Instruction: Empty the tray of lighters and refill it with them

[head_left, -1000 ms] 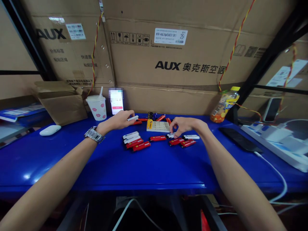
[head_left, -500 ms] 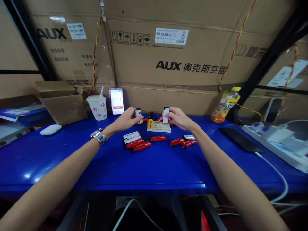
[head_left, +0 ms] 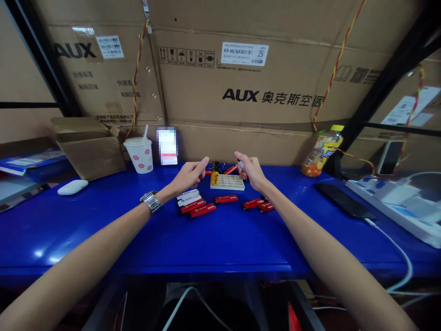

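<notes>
My left hand (head_left: 188, 177) hangs just above the blue table with its fingers curled and thumb up, and nothing shows in it. My right hand (head_left: 251, 171) pinches a small white stick (head_left: 241, 165), mostly hidden by the fingers. Between the hands lies a white grid tray (head_left: 228, 182) with a yellow block (head_left: 214, 178) at its left end. Several red sticks with a yellow badge (head_left: 202, 210) and white sticks (head_left: 188, 197) lie in front of the tray, closer to me than either hand. Some dark small items (head_left: 216, 166) stand behind the tray.
On the blue table (head_left: 220, 239) stand a paper cup with a straw (head_left: 138, 155), a phone (head_left: 167, 146), an open cardboard box (head_left: 90, 154), a white mouse (head_left: 72, 187) and a plastic bottle (head_left: 322, 151). A black slab (head_left: 344, 201) and a white power strip (head_left: 389, 197) lie at right.
Both hands have moved slightly apart. The white-and-black piece seen in my left hand no longer shows, and the white piece in my right hand is now mostly hidden by its fingers.
</notes>
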`<state>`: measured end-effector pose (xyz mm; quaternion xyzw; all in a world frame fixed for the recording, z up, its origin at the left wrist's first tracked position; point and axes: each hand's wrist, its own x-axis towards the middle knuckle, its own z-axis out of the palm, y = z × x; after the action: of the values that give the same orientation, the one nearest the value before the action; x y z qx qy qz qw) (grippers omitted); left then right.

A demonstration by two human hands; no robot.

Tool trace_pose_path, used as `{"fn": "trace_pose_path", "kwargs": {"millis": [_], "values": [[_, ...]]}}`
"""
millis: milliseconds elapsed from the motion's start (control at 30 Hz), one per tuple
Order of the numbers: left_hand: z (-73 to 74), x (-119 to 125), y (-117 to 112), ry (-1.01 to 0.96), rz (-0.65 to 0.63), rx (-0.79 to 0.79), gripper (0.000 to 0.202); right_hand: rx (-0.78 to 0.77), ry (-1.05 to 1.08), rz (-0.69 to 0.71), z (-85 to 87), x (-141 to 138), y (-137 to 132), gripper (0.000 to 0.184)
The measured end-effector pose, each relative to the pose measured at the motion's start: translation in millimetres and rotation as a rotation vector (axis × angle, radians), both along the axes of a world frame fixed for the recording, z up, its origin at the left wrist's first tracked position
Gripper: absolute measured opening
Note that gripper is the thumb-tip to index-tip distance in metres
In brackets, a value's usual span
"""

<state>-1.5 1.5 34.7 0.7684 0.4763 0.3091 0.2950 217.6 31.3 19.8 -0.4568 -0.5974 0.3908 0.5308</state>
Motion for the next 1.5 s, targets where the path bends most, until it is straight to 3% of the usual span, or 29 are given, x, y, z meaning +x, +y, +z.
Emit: {"fn": "trace_pose_path", "kwargs": {"millis": [133,267,400,567,833,1067,1300,1500], "values": [[-0.7,0,-2,0.007,0.122,0.113,0.050,0.075,-0.054,-0.154,-4.8,-3,1,0.049],[-2.4,-1,-1,0.002,0.143,0.213,0.045,0.158,-0.104,-0.275,-7.6,-6,4,0.037],[-2.5,0,-1,-0.013,0.126,0.258,0.040,0.230,-0.149,-0.322,-8.7,-8,5,0.033],[-3.5,1,0,-0.013,0.125,0.256,0.039,0.212,-0.189,-0.339,-7.4,-8,3,0.033],[-7.1,-1,5,0.000,0.135,0.295,0.033,0.186,-0.194,-0.180,-12.0,-4,6,0.045],[-8.8,0,7,0.045,0.123,0.310,0.035,0.098,0.011,0.080,-17.7,-6,18,0.061],[-11.8,-1,12,0.084,0.106,0.347,0.032,0.293,-0.089,-0.011,-22.2,-11,21,0.042],[-9.4,-1,11,0.115,0.096,0.349,0.030,0.300,-0.179,-0.018,-31.0,-3,38,0.036]]}}
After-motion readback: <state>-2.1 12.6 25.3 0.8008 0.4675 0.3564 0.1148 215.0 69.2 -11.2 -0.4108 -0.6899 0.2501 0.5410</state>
